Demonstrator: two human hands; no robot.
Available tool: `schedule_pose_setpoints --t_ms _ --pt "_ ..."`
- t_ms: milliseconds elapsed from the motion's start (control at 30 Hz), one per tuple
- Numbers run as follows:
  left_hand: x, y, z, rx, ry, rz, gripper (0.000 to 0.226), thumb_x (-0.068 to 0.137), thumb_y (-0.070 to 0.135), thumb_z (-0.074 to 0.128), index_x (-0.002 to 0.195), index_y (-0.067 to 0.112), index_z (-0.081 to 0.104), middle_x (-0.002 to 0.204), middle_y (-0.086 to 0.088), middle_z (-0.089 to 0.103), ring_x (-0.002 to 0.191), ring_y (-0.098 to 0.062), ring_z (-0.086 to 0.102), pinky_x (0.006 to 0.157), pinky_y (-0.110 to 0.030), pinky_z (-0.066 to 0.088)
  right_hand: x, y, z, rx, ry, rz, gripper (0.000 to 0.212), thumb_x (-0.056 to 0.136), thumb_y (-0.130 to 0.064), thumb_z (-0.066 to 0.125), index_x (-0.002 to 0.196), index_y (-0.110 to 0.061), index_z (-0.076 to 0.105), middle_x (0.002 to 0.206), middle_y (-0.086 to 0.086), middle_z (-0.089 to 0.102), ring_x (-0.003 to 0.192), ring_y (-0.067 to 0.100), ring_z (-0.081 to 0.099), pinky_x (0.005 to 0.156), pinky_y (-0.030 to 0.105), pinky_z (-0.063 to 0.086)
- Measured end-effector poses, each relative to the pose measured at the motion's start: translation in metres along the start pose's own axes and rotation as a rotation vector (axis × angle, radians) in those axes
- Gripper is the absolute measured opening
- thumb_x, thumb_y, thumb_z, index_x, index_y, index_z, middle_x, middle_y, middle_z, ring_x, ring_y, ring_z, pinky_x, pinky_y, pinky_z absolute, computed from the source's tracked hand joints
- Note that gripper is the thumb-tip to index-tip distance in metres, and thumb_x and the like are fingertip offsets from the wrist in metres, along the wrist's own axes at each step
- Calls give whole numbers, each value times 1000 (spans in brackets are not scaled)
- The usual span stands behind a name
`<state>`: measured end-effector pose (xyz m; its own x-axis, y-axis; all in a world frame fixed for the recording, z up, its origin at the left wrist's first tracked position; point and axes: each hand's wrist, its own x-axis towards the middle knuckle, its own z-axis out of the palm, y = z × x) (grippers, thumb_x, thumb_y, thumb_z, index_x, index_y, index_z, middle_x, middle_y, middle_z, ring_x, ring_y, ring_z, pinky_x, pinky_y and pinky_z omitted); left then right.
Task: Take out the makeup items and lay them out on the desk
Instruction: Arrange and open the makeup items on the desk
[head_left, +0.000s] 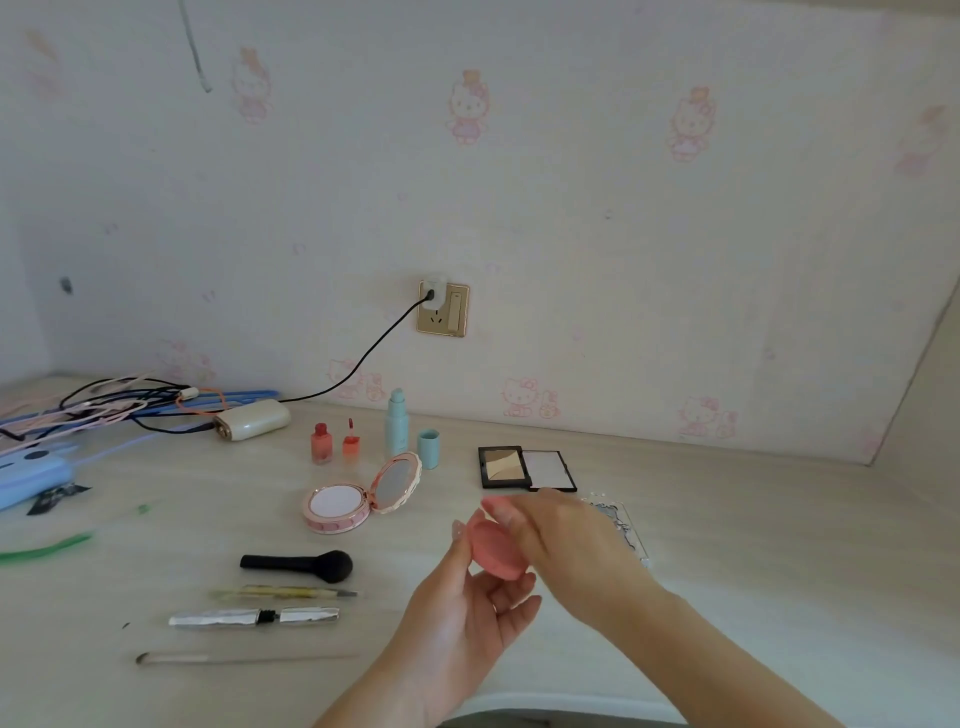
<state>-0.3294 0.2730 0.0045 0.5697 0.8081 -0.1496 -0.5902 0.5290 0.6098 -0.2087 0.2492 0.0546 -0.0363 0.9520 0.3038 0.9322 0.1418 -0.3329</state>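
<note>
Head view: both hands (467, 597) hold a round pink compact (497, 552) (closed, matte).

Desk (753, 545): pale wood | on it: open compact (358, 493); palette (524, 468); brush (298, 565); two red bottles (321, 443); cables (104, 410)

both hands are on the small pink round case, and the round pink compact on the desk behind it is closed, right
Not quite: the round pink compact lies open, its mirrored lid tilted up, as the head view shows. Both the left hand and right hand are indeed on the small pink round case.
</note>
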Motion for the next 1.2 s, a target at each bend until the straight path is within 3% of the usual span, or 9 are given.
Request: schedule_pose_setpoints --t_ms 67,133,200,300,500,700,867,1067,1200 --pt "-1 0 0 19 32 -15 48 70 52 52 82 10 74 85 -18 70 62 -22 59 56 -32 55 3 4 -6 30 13 64 42 97 -49 26 85 -24 57 79 -5 60 75 15 56 68 28 41" --pt "-4 3 -1 62 16 -38 47 69 53 52 75 15 78 93 -18 72 65 -21 60 57 -33 55 5 9 -10 46 20 109 38 99 -43 28 76 -26 52 74 -8 62 68 12 58 65 27 44" --pt "-4 8 -4 88 -8 -66 48 78 55 46 87 20 78 104 -18 71 69 -21 65 61 -34 57 11 20 -9 242 35 214 37 99 -41 30 79 -27 59 73 -7 69 70 10 67 70 27 53" --pt "3 16 -11 163 -5 -78 48 95 51 30 114 20 61 109 -18 70 79 -24 71 67 -36 59 21 36 -4 643 35 394 41 99 -42 33 82 -22 64 66 3 73 65 19 72 71 36 59" --pt "25 20 -13 314 277 50 34 99 33 39 116 8 55 109 -19 68 88 -29 68 76 -45 55 37 52 15 831 15 548 41 100 -38 33 93 -10 61 76 13 74 68 22 73 56 28 55" --pt "41 26 -29 263 446 177 16 96 20 49 110 13 51 106 -3 59 111 -24 55 96 -47 46 68 67 42 867 -3 650 38 101 -33 32 98 -7 60 79 13 72 70 25 72 65 34 56" --pt "47 33 -28 308 445 137 22 97 23 48 117 18 45 117 -4 53 111 -22 52 98 -46 45 84 68 60 852 -12 669 37 101 -32 32 91 -9 60 73 10 69 63 25 70 57 32 54" --pt "53 32 -31 408 405 93 5 97 31 47 94 28 50 120 2 48 117 -14 46 94 -34 43 90 69 72 718 -2 629 37 101 -33 29 92 -12 59 67 2 64 54 13 64 47 22 50" --pt "57 32 -32 411 391 59 40 96 34 47 133 21 45 143 2 41 136 -13 34 101 -33 36 92 70 79 628 10 601 39 101 -35 29 93 -13 60 63 -1 62 52 11 61 57 29 52"
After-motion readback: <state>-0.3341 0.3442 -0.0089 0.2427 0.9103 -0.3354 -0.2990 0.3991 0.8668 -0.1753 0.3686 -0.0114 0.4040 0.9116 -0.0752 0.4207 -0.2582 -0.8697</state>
